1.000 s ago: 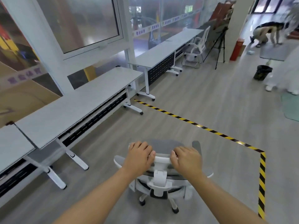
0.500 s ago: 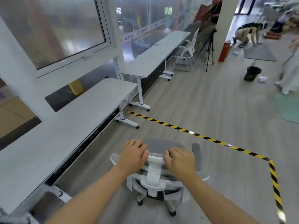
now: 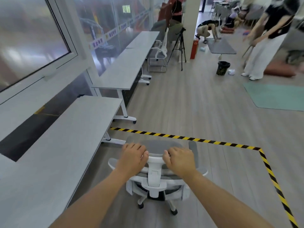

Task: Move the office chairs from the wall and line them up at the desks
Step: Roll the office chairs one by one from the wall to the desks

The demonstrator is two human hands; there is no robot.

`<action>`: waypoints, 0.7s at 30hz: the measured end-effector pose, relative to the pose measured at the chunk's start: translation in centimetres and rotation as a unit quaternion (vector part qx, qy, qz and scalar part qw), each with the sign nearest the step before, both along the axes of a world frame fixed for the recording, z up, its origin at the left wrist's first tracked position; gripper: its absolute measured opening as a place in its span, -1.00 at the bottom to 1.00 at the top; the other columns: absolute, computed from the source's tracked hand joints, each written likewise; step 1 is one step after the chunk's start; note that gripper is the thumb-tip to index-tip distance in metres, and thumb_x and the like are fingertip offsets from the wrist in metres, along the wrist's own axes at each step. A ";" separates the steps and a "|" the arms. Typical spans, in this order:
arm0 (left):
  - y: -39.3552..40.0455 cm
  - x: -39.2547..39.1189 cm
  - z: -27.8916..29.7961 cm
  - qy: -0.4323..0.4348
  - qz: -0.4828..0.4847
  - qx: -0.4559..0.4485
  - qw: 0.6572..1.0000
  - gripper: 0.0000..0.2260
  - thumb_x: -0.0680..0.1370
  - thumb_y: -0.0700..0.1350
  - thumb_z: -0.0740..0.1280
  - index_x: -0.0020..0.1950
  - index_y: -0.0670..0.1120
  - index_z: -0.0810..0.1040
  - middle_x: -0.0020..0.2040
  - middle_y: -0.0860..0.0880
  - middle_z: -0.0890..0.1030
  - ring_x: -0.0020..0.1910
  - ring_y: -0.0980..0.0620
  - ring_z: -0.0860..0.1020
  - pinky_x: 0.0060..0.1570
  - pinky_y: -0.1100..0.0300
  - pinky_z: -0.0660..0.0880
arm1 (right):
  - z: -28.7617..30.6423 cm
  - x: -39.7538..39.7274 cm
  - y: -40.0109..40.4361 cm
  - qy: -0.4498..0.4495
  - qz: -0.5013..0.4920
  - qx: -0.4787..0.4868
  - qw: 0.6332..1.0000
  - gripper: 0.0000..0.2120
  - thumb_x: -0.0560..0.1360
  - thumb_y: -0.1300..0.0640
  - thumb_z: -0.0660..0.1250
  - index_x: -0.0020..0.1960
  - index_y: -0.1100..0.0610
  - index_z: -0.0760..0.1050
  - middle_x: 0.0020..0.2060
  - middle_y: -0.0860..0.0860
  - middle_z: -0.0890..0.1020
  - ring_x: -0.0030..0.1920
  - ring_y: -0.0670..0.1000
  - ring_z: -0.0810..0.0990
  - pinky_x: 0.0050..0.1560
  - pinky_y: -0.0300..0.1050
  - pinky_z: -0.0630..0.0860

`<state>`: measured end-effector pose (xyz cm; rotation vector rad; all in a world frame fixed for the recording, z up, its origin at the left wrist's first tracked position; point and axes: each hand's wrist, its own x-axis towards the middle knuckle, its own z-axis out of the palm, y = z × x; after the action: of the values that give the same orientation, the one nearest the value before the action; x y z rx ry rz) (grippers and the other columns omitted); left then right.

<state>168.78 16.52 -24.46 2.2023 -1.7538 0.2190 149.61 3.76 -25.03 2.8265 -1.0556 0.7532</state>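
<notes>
**Chair in hand beside the desks**

A person is gripping the white top rail of a grey mesh office chair with both hands, the chair standing on the wood-look floor just beside the near desk, seat facing away from the camera. The left hand is curling over the rail left of the chair's centre spine; the right hand is clamping the rail to the right of it, fingers folded over the front edge. Just beyond the chair, a strip of yellow-and-black hazard tape is running across the floor and turning a corner to the chair's right. Farther past the chair, a second desk is lining the glass wall, with another white chair sitting at its far end beside a black tripod. Well beyond the chair to its right, a black bin is standing near a person in white trousers, while another person is crouching by a grey mat.
</notes>
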 end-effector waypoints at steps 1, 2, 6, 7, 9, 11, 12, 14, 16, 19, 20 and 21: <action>-1.0 1.5 -0.1 0.000 0.002 -0.004 1.000 -0.71 0.63 0.05 0.03 -0.10 0.04 0.50 -0.17 0.10 0.51 -0.15 0.05 0.42 -0.02 0.06 0.34 | -0.2 1.5 -0.8 -0.001 -0.002 0.004 1.000 -0.56 0.56 -0.07 0.14 -0.47 0.04 0.36 -0.56 -0.08 0.37 -0.56 -0.02 0.28 -0.40 -0.19 0.07; -1.9 3.0 -0.2 -0.001 0.007 -0.009 1.000 -0.70 0.63 0.04 0.04 -0.12 0.03 0.51 -0.18 0.10 0.51 -0.17 0.05 0.42 -0.04 0.06 0.34 | -0.4 2.8 -1.6 -0.006 -0.002 0.005 1.000 -0.56 0.56 -0.07 0.14 -0.46 0.04 0.35 -0.57 -0.08 0.36 -0.56 -0.02 0.29 -0.41 -0.19 0.07; -5.1 8.1 -0.3 -0.003 0.010 -0.023 1.000 -0.70 0.63 0.02 0.04 -0.17 -0.01 0.48 -0.25 0.07 0.46 -0.22 0.02 0.38 -0.09 0.06 0.34 | -0.6 8.2 -4.7 -0.022 0.010 0.020 1.000 -0.55 0.57 -0.06 0.16 -0.46 0.05 0.31 -0.57 -0.07 0.34 -0.56 0.01 0.30 -0.44 -0.15 0.14; -5.9 9.2 -0.2 -0.004 0.008 -0.029 1.000 -0.71 0.62 0.01 0.05 -0.18 -0.01 0.47 -0.26 0.06 0.46 -0.23 0.01 0.38 -0.10 0.05 0.35 | -0.6 9.3 -5.4 -0.023 0.008 0.023 0.999 -0.56 0.57 -0.06 0.16 -0.46 0.05 0.31 -0.57 -0.07 0.34 -0.56 0.02 0.30 -0.44 -0.14 0.17; -7.7 11.5 0.0 -0.005 -0.002 -0.033 0.999 -0.71 0.61 0.00 0.05 -0.20 -0.02 0.46 -0.26 0.05 0.46 -0.24 -0.01 0.39 -0.11 0.05 0.36 | -0.6 11.5 -6.9 -0.019 -0.007 0.030 0.999 -0.55 0.56 -0.06 0.17 -0.46 0.06 0.32 -0.58 -0.06 0.35 -0.57 0.04 0.31 -0.45 -0.14 0.21; -9.6 13.8 0.1 -0.009 -0.012 -0.037 0.999 -0.72 0.61 0.00 0.06 -0.20 -0.03 0.47 -0.25 0.05 0.47 -0.23 -0.01 0.41 -0.11 0.05 0.35 | -0.4 13.4 -8.3 0.000 -0.026 0.034 0.999 -0.55 0.56 -0.08 0.14 -0.46 0.06 0.36 -0.57 -0.06 0.38 -0.57 0.03 0.33 -0.47 -0.14 0.28; -10.3 14.9 0.0 -0.006 -0.016 -0.042 0.999 -0.72 0.61 0.00 0.07 -0.20 -0.03 0.47 -0.25 0.04 0.48 -0.22 -0.01 0.41 -0.10 0.05 0.34 | -0.4 14.3 -8.7 0.008 -0.030 0.036 0.999 -0.54 0.57 -0.09 0.13 -0.45 0.06 0.37 -0.57 -0.06 0.38 -0.57 0.02 0.33 -0.47 -0.13 0.31; -11.3 17.0 -0.2 0.010 -0.024 -0.048 0.999 -0.73 0.61 -0.01 0.08 -0.20 -0.03 0.46 -0.26 0.04 0.47 -0.23 -0.03 0.40 -0.08 0.02 0.35 | -0.3 16.2 -9.2 0.011 -0.038 0.036 0.999 -0.55 0.57 -0.09 0.14 -0.44 0.06 0.37 -0.56 -0.06 0.38 -0.56 0.02 0.34 -0.47 -0.12 0.32; -11.8 17.6 -0.3 0.015 -0.027 -0.051 0.998 -0.74 0.61 -0.01 0.08 -0.20 -0.02 0.45 -0.27 0.05 0.46 -0.23 -0.02 0.39 -0.06 0.01 0.36 | -0.2 16.7 -9.6 0.012 -0.037 0.039 0.998 -0.57 0.57 -0.07 0.17 -0.43 0.05 0.37 -0.55 -0.07 0.39 -0.55 0.01 0.34 -0.46 -0.12 0.30; -12.8 19.4 -0.2 0.013 -0.042 -0.039 0.998 -0.71 0.63 0.03 0.06 -0.16 0.01 0.49 -0.24 0.08 0.48 -0.21 0.01 0.40 -0.05 0.03 0.36 | 0.0 18.3 -10.6 0.008 -0.048 0.015 0.999 -0.59 0.55 -0.06 0.18 -0.43 0.04 0.38 -0.55 -0.07 0.39 -0.54 0.00 0.34 -0.45 -0.14 0.21; -13.0 19.9 -0.2 0.010 -0.045 -0.032 0.998 -0.70 0.63 0.04 0.05 -0.14 0.01 0.51 -0.22 0.08 0.49 -0.21 0.01 0.40 -0.06 0.04 0.36 | 0.2 18.7 -10.8 0.003 -0.050 0.011 0.999 -0.60 0.54 -0.05 0.20 -0.44 0.05 0.37 -0.55 -0.07 0.39 -0.54 0.00 0.32 -0.42 -0.14 0.18; -13.2 20.1 -0.1 0.002 -0.046 -0.027 0.999 -0.69 0.64 0.04 0.05 -0.14 0.01 0.52 -0.22 0.08 0.50 -0.21 0.01 0.40 -0.07 0.05 0.36 | 0.2 19.1 -10.8 0.002 -0.055 0.010 0.998 -0.61 0.53 -0.04 0.21 -0.44 0.04 0.38 -0.55 -0.07 0.40 -0.52 0.01 0.32 -0.40 -0.13 0.19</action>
<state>188.91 3.29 -24.58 2.0769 -1.8206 0.2365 168.68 -7.03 -24.81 2.7588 -1.2129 0.7316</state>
